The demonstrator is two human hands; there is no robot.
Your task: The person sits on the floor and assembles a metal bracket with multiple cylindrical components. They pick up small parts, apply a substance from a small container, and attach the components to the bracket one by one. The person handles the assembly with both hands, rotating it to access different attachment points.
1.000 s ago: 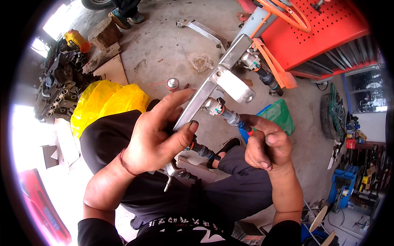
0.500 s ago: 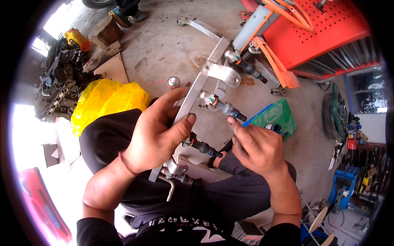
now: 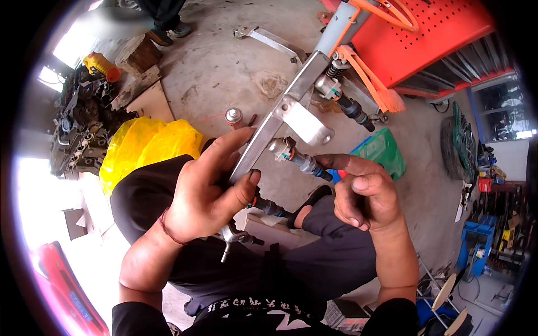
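Observation:
A silver metal fuel rail (image 3: 264, 137) with several dark fuel injectors along its right side slants up and away over my lap. My left hand (image 3: 202, 193) is wrapped round its nearer part, thumb on the near side. My right hand (image 3: 370, 193) holds nothing: the index finger stretches to the middle injector (image 3: 304, 161), touching or nearly touching it, while the other fingers are bent. The far injector (image 3: 350, 106) sits beyond a mounting bracket (image 3: 305, 123). A nearer injector (image 3: 272, 208) is partly hidden behind my left thumb.
On the floor are a spray can (image 3: 233, 116), a yellow plastic bag (image 3: 145, 145) and a green container (image 3: 386, 154). A red tool cabinet (image 3: 426, 45) and an orange-and-grey hoist (image 3: 342, 28) stand far right. Engine parts (image 3: 78, 129) lie left; another person's feet (image 3: 171, 33) show at the top.
The rail has tilted and turned slightly in my left hand, its bracket facing me more. My right hand has rolled over, its index finger now reaching to the middle injector's side.

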